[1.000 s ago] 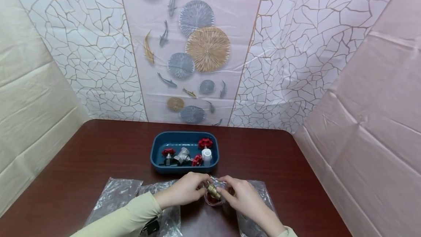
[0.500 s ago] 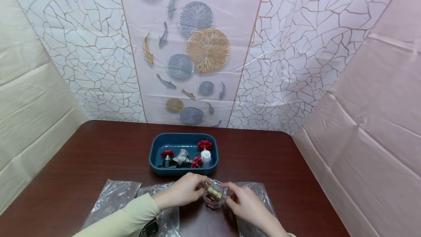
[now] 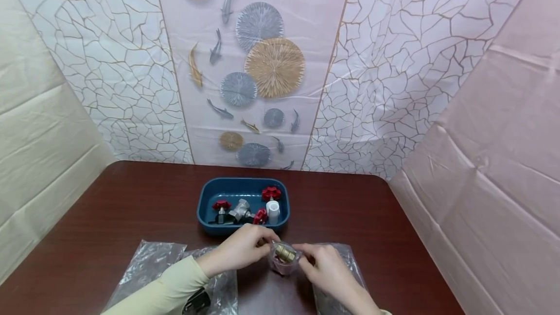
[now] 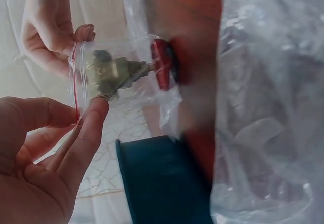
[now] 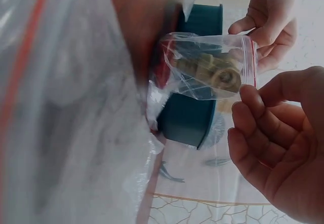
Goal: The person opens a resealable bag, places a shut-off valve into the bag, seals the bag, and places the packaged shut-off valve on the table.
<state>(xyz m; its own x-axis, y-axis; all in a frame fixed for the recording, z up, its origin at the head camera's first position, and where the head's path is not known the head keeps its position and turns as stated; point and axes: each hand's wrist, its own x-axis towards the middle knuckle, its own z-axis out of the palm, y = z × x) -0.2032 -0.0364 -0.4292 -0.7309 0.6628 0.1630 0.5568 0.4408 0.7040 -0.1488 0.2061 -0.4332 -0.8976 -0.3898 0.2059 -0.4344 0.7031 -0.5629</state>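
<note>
A brass valve [image 3: 285, 253] with a red handwheel [image 4: 162, 64] is inside a small clear zip bag [image 5: 202, 88], the handwheel towards the bag's bottom. The bag stands upright on the table, its red-striped zip edge at the top. My left hand [image 3: 245, 247] pinches one end of that edge between thumb and fingers. At the opposite end, my right hand [image 3: 330, 269] pinches the edge with thumb and forefinger, its other fingers curled, as the right wrist view shows.
Behind the hands stands a blue tray [image 3: 201, 208] holding a metal valve [image 3: 240, 209], red-handled valves and a white fitting [image 3: 273, 210]. Flat clear plastic bags [image 3: 150, 256] lie to the left, and another bag [image 3: 345, 256] lies under the right hand on the brown table [image 3: 393, 247].
The brass valve has gone lower into the bag. The right thumb and fingers have moved from the valve to the bag's edge, and the left hand has stayed at its side of the opening.
</note>
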